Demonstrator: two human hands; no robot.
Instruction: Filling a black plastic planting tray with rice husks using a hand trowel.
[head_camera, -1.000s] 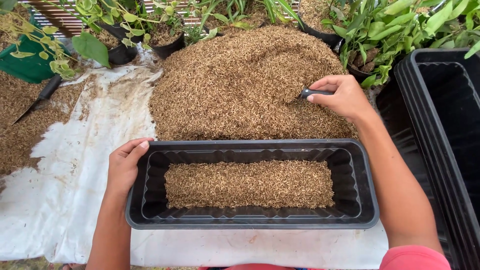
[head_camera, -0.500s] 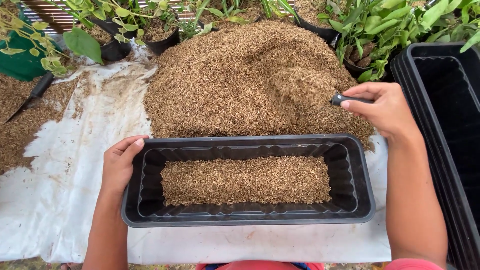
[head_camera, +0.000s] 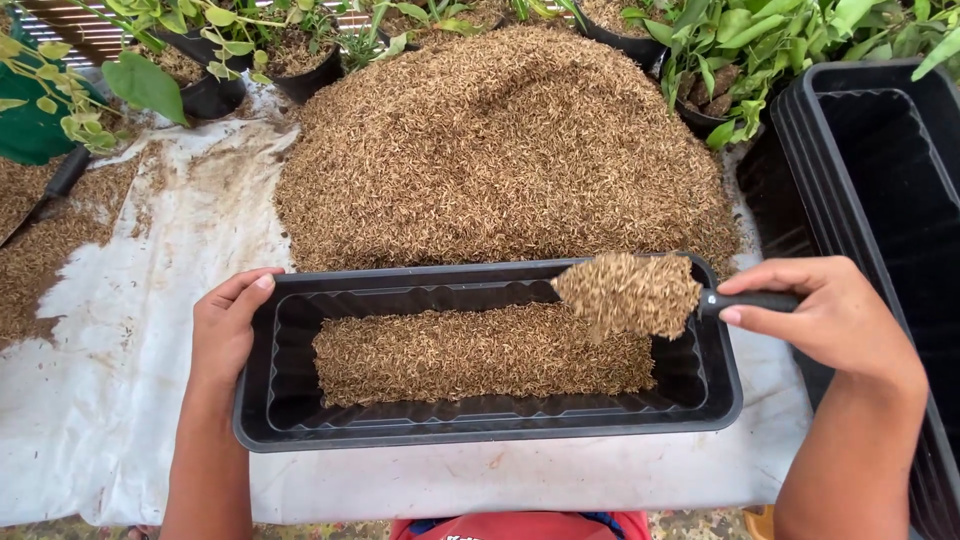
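A long black planter trough (head_camera: 480, 432) lies on a white sheet, with a layer of brown husks (head_camera: 480, 355) in its bottom. My left hand (head_camera: 225, 330) grips the trough's left rim. My right hand (head_camera: 825, 318) holds the black handle of a trowel (head_camera: 745, 300). Its blade carries a heap of husks (head_camera: 628, 293) above the trough's right end, and a few grains are spilling off. A large pile of the same husks (head_camera: 500, 150) lies just behind the trough.
Stacked empty black troughs (head_camera: 880, 200) stand at the right. Potted green plants (head_camera: 200, 50) line the back edge. A second trowel (head_camera: 45, 195) lies on scattered husks at the far left, next to a green container (head_camera: 30, 130). The white sheet (head_camera: 130, 380) is dirty.
My right hand lifted the loaded trowel out of the big pile and brought it toward me, over the trough's right end. My left hand stayed on the rim.
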